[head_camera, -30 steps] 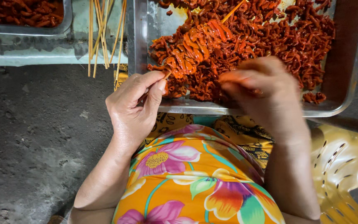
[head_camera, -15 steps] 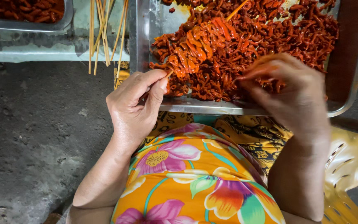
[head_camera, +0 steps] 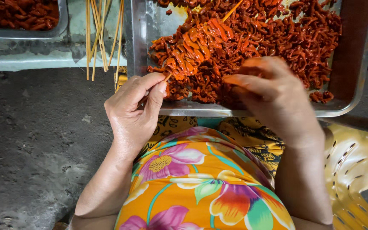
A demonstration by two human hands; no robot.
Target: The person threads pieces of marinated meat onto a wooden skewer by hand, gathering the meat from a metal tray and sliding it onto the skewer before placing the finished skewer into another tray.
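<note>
The left hand (head_camera: 135, 110) has its fingers pinched on a thin wooden skewer (head_camera: 167, 77) loaded with red saucy meat pieces (head_camera: 194, 47) over the big shiny metal tray (head_camera: 354, 76), while the right hand (head_camera: 269, 91), fingers bent together, presses into the pile, so the slippery meat could slide off or the sharp tip could poke a finger.

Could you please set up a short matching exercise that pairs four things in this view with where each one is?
Things:
1. left hand
2. right hand
3. bare wooden skewers
4. metal tray

Places:
A. lying loose left of the big tray
B. over the red pieces near the tray's front edge
C. pinching the end of the loaded skewer
D. holding the heap of red marinated pieces

Pairs: 1-C, 2-B, 3-A, 4-D
</note>
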